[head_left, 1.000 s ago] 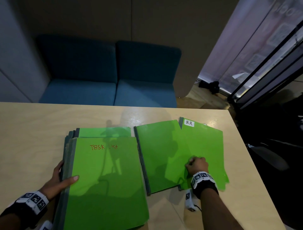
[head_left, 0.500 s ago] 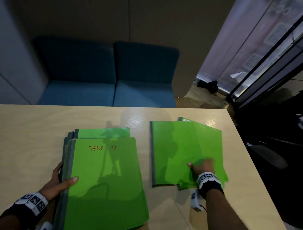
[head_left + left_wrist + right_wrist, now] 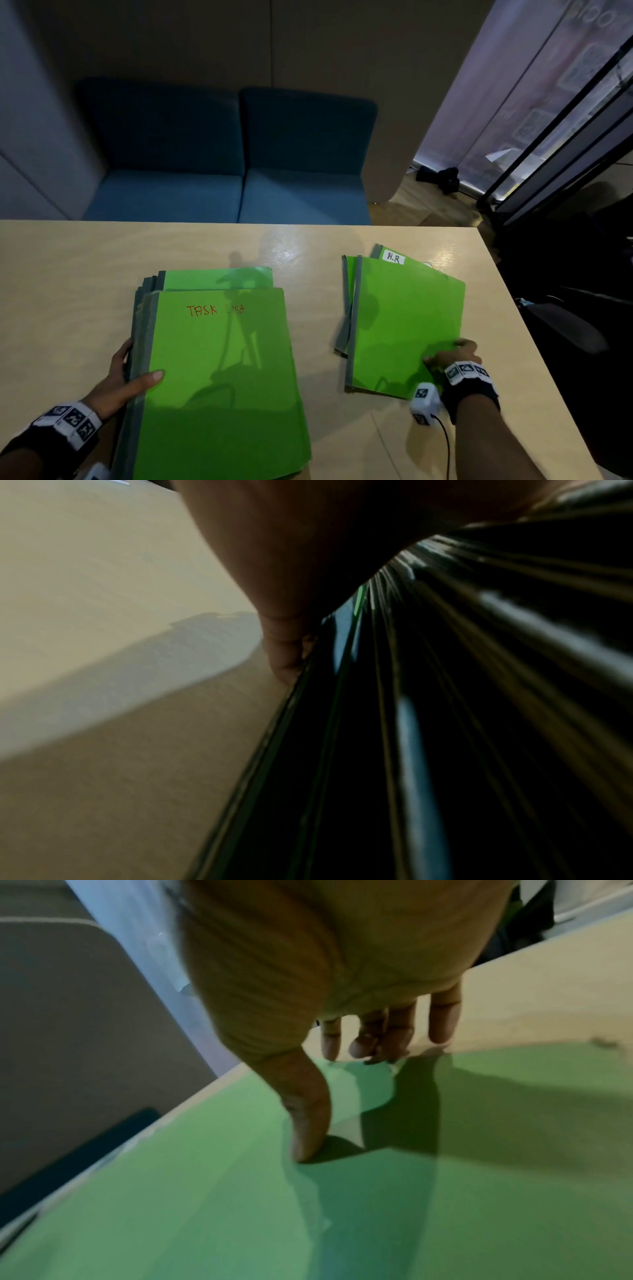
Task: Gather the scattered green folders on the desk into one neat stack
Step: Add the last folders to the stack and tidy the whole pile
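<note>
A tall stack of green folders (image 3: 219, 377), topped by one marked "TASK LIST", lies near me on the left. My left hand (image 3: 140, 363) rests at its left edge, thumb flat on the cover. Its fingers (image 3: 284, 653) lie straight against the stack's side (image 3: 445, 723). To the right lies a smaller, untidy pile (image 3: 404, 325) with an "H.R" folder (image 3: 394, 257) peeking out at the back. My right hand (image 3: 445, 353) is at that pile's near right corner. The thumb (image 3: 308, 1123) presses on the top cover (image 3: 479, 1150), and the fingertips (image 3: 363, 1047) touch the desk at its edge.
The pale wooden desk (image 3: 68, 274) ends close to the right pile at its right edge (image 3: 513, 325). A blue sofa (image 3: 233, 192) stands beyond the far edge. A white wrist camera block (image 3: 424, 401) with a cable hangs under my right wrist.
My right hand has slid the middle folder to the right, onto the H.R folder, and moved right with it. A gap has opened between the two piles. The left hand has not moved.
</note>
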Available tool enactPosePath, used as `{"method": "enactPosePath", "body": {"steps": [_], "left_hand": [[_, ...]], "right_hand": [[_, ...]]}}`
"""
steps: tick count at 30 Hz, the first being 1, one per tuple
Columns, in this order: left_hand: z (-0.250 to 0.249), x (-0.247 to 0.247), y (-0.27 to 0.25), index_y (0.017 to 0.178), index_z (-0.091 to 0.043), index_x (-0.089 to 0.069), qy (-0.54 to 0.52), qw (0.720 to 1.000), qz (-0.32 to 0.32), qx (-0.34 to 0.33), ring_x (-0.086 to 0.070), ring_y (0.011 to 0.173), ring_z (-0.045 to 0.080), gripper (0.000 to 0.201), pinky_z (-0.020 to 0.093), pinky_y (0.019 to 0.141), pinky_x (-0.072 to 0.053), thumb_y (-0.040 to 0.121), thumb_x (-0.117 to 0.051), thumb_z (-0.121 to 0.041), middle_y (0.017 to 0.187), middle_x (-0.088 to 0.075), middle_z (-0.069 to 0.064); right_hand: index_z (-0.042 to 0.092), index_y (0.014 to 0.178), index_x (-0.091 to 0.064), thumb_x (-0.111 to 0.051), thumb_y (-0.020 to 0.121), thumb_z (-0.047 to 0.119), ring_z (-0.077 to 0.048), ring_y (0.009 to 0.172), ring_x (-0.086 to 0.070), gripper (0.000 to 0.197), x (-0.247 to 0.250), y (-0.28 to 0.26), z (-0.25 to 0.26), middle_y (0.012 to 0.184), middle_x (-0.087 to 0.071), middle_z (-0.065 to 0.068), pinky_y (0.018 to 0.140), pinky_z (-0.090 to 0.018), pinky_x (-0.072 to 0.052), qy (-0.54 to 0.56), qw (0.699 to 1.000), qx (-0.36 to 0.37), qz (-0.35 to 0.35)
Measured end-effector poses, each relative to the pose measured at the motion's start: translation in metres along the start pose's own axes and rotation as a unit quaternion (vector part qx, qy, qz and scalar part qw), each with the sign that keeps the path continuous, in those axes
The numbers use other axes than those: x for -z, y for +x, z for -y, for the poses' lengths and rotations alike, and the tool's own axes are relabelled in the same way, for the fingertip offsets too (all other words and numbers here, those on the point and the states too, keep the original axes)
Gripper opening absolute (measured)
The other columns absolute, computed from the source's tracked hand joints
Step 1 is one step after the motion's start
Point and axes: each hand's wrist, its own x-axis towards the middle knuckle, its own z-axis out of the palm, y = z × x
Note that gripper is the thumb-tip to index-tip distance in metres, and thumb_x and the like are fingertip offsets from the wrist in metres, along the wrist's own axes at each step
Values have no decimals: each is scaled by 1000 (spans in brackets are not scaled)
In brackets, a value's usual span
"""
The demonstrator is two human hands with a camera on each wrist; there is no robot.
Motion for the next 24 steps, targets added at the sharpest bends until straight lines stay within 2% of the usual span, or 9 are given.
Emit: {"method": "enactPosePath", "body": {"steps": [2,7,12,13,15,17,19,22,24], "left_hand": [[-2,-3,-2,150,-35,-4,-4,1000,-2,1,-43,128,40,166,55,106,-35,8,-84,-69,152,-29,18],[-8,-7,-7,151,-33,-2,1,1000,-11,7,-41,130,39,147,55,107,-34,28,-81,-51,153,-27,17],[-8,-8,-6,151,-33,-1,6,1000,-14,9,-40,131,39,148,55,107,-34,27,-81,-52,154,-26,16],[-8,-7,-5,151,-33,-1,10,1000,-13,10,-40,131,39,151,55,107,-34,25,-82,-53,154,-26,16],[-8,-7,-4,151,-32,-1,12,1000,-14,13,-40,130,39,152,55,107,-35,24,-83,-53,154,-26,16],[-6,-5,-2,150,-33,-2,15,1000,-13,13,-41,130,39,156,56,107,-35,20,-85,-56,154,-27,16],[-3,-3,0,150,-35,-2,20,1000,-13,15,-40,130,39,166,56,107,-35,10,-85,-67,154,-27,16],[-2,-2,2,150,-36,-1,19,1000,-6,15,-39,131,40,168,57,107,-34,7,-83,-69,154,-25,17],[-3,-3,1,150,-35,-1,19,1000,-4,15,-38,132,40,167,57,107,-34,10,-85,-65,155,-24,16]], "right_hand": [[14,132,-35,-90,61,29,-48,122,-42,91,1,-3,5,135,-39,-24,103,-56,-40,1,1000,-4,2],[2,149,-13,-84,55,63,-41,143,-20,133,3,-15,23,155,-17,-22,112,-55,-25,-11,999,-13,-32],[8,140,-41,-78,22,83,-38,118,-56,145,-9,-10,25,136,-53,-19,96,-53,-48,-16,999,24,-15],[9,139,-44,-77,27,84,-37,115,-59,139,-9,-7,25,135,-56,-17,95,-51,-50,-24,999,37,4],[9,131,-54,-73,55,76,-34,109,-63,102,-5,-11,30,130,-59,-16,93,-44,-52,-32,997,66,12],[11,121,-61,-70,65,69,-31,99,-67,81,0,-18,37,121,-61,-17,88,-39,-56,-28,996,88,2],[19,130,-58,-73,73,57,-31,107,-65,70,3,-15,44,127,-55,-16,89,-35,-54,-31,994,103,-16],[1,125,-50,-88,61,35,-35,108,-62,82,14,-8,52,124,-59,-20,89,-39,-53,88,995,49,-19],[1,119,-47,-90,57,29,-37,103,-63,81,21,-8,54,113,-62,-17,90,-43,-53,113,993,44,-13]]}}
